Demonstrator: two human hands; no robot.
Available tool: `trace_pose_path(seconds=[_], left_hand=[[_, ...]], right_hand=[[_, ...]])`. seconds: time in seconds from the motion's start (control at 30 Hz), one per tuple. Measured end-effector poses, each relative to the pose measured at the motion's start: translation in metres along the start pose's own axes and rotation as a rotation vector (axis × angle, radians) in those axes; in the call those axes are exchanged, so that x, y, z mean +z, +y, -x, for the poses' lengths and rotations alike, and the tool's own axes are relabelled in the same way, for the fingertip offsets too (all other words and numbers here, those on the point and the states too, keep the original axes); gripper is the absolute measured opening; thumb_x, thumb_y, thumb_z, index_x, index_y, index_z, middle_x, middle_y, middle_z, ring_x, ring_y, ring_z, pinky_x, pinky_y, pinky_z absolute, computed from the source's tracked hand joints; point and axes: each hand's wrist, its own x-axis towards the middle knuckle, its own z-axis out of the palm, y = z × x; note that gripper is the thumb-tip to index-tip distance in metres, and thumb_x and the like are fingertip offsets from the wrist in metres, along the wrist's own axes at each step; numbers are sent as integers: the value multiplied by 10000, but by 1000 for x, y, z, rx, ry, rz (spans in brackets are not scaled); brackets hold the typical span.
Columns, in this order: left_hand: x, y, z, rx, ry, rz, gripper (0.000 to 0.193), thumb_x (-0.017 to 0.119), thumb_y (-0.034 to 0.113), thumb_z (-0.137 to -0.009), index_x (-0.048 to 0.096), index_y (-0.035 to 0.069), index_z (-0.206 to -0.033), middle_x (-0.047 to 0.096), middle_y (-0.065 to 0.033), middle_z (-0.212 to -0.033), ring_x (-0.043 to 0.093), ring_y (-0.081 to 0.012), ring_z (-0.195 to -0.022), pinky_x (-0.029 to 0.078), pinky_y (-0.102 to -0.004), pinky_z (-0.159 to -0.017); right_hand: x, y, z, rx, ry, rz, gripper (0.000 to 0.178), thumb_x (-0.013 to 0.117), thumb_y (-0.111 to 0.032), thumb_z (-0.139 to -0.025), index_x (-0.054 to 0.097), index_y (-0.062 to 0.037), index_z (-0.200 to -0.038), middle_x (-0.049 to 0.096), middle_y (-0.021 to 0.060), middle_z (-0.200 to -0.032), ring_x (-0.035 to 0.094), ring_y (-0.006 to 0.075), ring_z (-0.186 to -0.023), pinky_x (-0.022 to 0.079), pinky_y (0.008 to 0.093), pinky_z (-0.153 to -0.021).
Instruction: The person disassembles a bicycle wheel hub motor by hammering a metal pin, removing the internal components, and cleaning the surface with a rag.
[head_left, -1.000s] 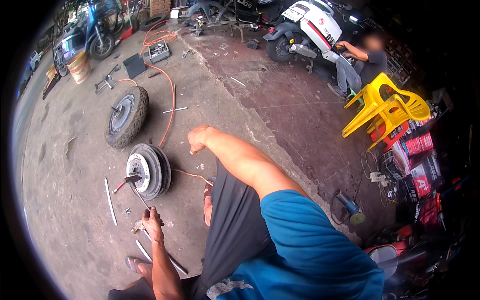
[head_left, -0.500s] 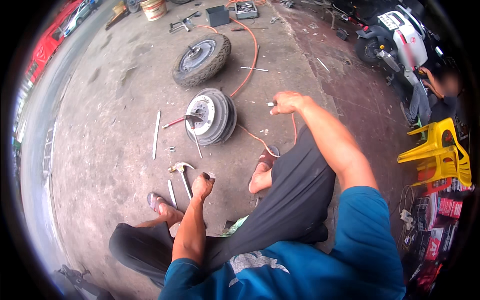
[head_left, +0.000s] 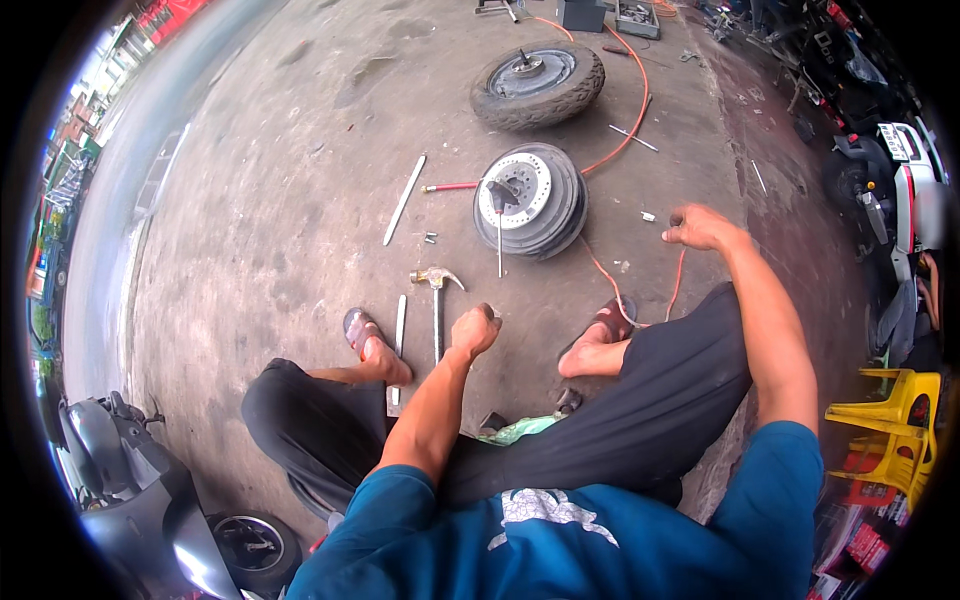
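Note:
My left hand is closed in a fist to the right of the claw hammer; whatever it holds, if anything, is hidden. Out to the right, my right hand has bent fingers slightly apart and nothing visible in them. A small whitish metal piece lies just beyond its fingertips. Ahead of me rests a wheel hub with a grey rim and a pale drilled disc. A dark-headed tool with a thin shaft lies across it, and a red-handled tool is at its left side.
Flat metal bars and small metal bits lie left of the hub. Farther off sits a wheel with a tyre. An orange hose runs past both. Scooters stand at both sides, by a yellow chair on the right.
My view has turned left, so the scene sits farther right. My right fingers were at the small metal piece and are now apart from it. The left hand stays closed.

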Motion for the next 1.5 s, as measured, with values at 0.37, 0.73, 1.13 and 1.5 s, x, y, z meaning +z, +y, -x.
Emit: trace_pose_path(seconds=[0.37, 0.73, 1.13, 1.5], left_hand=[[1, -6, 0, -63, 0, 40, 345, 607, 310, -806, 643, 38, -1015, 645, -228, -1004, 604, -369, -996, 466, -435, -866], [9, -15, -4, -28, 14, 38, 332, 595, 305, -799, 650, 36, -986, 649, -235, -972, 616, -378, -957, 477, -442, -841], [5, -5, -1, -44, -17, 21, 323, 572, 296, -813, 647, 44, -1000, 654, -219, -984, 611, -366, -984, 469, -442, -860], [-22, -10, -12, 60, -111, -108, 328, 575, 308, -808, 648, 56, -1005, 652, -218, -998, 612, -373, -981, 475, -448, -860]], right_hand=[[-1, -3, -4, 8, -26, 29, 499, 652, -408, -780, 630, -37, -1114, 625, 190, -1121, 580, 332, -1071, 449, 410, -898], [-4, -6, -6, 3, -53, 29, 513, 658, -408, -776, 623, -27, -1118, 616, 195, -1138, 571, 334, -1084, 445, 409, -906], [-8, -7, -3, 34, -45, 20, 515, 650, -427, -786, 624, -38, -1123, 625, 177, -1124, 580, 321, -1070, 450, 404, -895], [-5, -11, -5, 36, -41, 9, 530, 661, -414, -781, 608, -45, -1157, 614, 175, -1157, 569, 321, -1098, 445, 403, -921]])
